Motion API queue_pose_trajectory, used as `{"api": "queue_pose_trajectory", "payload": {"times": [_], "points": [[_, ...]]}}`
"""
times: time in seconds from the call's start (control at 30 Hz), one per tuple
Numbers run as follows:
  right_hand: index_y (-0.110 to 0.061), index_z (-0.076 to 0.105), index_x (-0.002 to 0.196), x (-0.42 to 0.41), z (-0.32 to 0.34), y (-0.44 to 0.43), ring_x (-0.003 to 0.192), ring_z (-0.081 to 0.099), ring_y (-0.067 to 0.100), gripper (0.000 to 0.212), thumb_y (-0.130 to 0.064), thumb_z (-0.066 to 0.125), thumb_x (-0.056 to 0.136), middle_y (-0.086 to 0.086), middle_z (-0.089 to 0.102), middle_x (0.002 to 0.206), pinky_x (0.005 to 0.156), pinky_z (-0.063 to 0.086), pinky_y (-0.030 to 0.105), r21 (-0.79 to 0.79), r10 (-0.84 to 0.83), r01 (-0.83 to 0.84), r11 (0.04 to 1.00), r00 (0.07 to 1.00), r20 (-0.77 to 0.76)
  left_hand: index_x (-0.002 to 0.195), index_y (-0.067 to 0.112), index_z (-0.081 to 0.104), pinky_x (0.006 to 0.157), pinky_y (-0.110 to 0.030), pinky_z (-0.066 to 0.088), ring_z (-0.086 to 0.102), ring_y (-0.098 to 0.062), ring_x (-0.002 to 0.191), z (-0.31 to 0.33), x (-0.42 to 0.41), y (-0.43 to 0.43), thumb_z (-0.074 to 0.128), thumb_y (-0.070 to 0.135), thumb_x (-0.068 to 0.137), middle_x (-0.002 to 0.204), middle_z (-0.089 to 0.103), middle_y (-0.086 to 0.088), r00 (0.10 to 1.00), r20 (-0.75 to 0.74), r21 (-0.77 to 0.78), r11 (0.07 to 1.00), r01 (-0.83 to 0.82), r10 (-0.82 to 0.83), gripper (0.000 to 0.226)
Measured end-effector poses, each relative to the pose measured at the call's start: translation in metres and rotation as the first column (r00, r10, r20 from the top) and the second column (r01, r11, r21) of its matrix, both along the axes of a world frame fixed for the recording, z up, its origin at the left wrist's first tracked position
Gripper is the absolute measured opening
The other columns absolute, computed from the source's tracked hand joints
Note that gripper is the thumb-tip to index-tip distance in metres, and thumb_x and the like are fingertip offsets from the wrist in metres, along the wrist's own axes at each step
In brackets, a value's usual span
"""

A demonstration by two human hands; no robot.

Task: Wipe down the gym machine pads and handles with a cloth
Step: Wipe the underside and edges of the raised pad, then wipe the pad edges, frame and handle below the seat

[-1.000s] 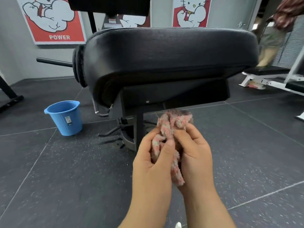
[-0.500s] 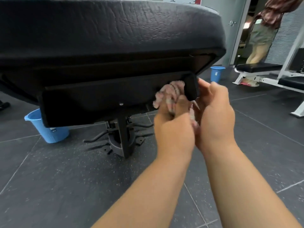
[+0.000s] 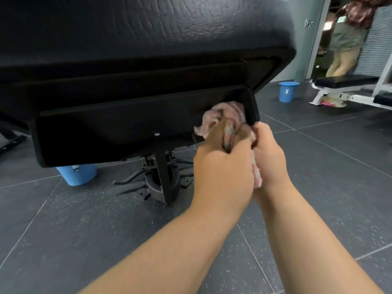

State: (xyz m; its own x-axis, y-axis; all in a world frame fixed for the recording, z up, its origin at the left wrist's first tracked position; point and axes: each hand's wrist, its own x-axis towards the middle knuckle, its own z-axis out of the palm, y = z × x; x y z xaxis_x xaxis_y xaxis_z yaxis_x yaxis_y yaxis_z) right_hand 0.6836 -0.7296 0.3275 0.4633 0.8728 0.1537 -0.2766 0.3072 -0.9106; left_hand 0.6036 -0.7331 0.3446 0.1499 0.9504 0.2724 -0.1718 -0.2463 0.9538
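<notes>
Since half a second back, both hands have pushed on up and in. The cloth (image 3: 220, 115) now sits bunched against the right end of the black under-plate (image 3: 127, 124) below the pad (image 3: 148, 39); a second ago it was held clear of the machine, out in front of the post.

- Left hand (image 3: 222, 166): fingers curled round the cloth, pressing the wad toward the plate corner.
- Right hand (image 3: 269, 158): close against the left, closed on the trailing end of the cloth, which hangs down between the two palms. Its thumb lies near the plate's end edge.
- Judgement: wiping has begun on the underside hardware. The pad's leather face looks not yet reached.

Hard to read:
- Fingertips of both hands are buried in cloth or shadow, so contact between cloth and plate is likely, not certain.
- Top and left of the pad are cut off by the frame. No handles in view.
- Near blue bucket (image 3: 78, 175) is half hidden behind the plate; a second bucket (image 3: 286, 91) stands far right, near a bench (image 3: 347, 81).
- Another person (image 3: 347, 35) beyond is blurred and cropped.
</notes>
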Motion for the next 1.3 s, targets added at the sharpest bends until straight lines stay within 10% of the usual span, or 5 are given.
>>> {"api": "queue_pose_trajectory", "payload": {"times": [0.33,0.53,0.73,1.1,1.3], "points": [[-0.013,0.065,0.113,0.002,-0.014,-0.002,0.062,0.052,0.003,0.052,-0.038,0.02,0.105,-0.007,0.065,0.079,0.071,0.041,0.023,0.216,0.372,-0.343,0.914,0.922,-0.112,0.083,0.034,0.053,0.089,-0.044,0.056,0.065,-0.024,0.09,0.007,0.007,0.03,0.045,0.042,0.094,0.091,0.063,0.003,0.972,-0.227,-0.028,0.997,-0.069,0.061,0.016],[-0.015,0.063,0.109,0.009,-0.02,-0.001,0.074,0.067,0.008,0.049,-0.036,0.019,0.105,-0.007,0.072,0.082,0.064,0.05,0.022,0.221,0.422,-0.391,0.894,0.9,-0.114,0.08,0.014,0.062,0.043,-0.025,0.041,0.052,-0.017,0.047,-0.024,-0.01,0.014,0.062,0.014,0.091,0.056,0.062,-0.004,0.993,-0.118,0.062,0.998,-0.021,0.028,0.012],[-0.018,0.071,0.117,0.013,-0.091,0.006,0.102,0.062,0.014,0.036,-0.032,0.044,0.097,-0.008,0.075,0.11,0.08,0.04,0.031,-0.264,0.133,-0.169,0.95,0.98,-0.15,0.103,0.04,0.064,0.045,-0.017,0.042,0.061,-0.006,0.054,-0.117,-0.041,0.021,0.045,0.007,0.094,0.087,0.068,0.007,0.903,-0.428,-0.241,0.966,-0.096,-0.017,0.039],[-0.025,0.025,0.156,-0.041,-0.324,-0.082,0.089,0.061,0.019,0.087,0.001,0.061,0.081,0.005,0.058,0.129,0.07,0.048,0.026,-0.93,0.736,-0.154,0.335,0.659,0.155,0.077,-0.002,0.063,0.047,-0.029,0.023,0.033,-0.019,0.043,-0.274,-0.097,-0.022,0.044,0.006,0.076,0.053,0.054,-0.009,0.64,-0.6,-0.587,0.807,0.054,-0.479,0.021],[-0.029,0.048,0.133,-0.054,-0.374,-0.091,0.103,0.059,0.023,0.047,-0.01,0.061,0.091,-0.006,0.054,0.128,0.081,0.044,0.026,-0.854,0.678,0.064,0.516,0.579,0.453,0.08,0.005,0.064,0.048,-0.028,0.023,0.034,-0.023,0.045,-0.304,-0.104,-0.025,0.044,0.0,0.088,0.055,0.055,0.0,0.719,-0.511,-0.672,0.741,0.009,-0.472,0.022]]}}
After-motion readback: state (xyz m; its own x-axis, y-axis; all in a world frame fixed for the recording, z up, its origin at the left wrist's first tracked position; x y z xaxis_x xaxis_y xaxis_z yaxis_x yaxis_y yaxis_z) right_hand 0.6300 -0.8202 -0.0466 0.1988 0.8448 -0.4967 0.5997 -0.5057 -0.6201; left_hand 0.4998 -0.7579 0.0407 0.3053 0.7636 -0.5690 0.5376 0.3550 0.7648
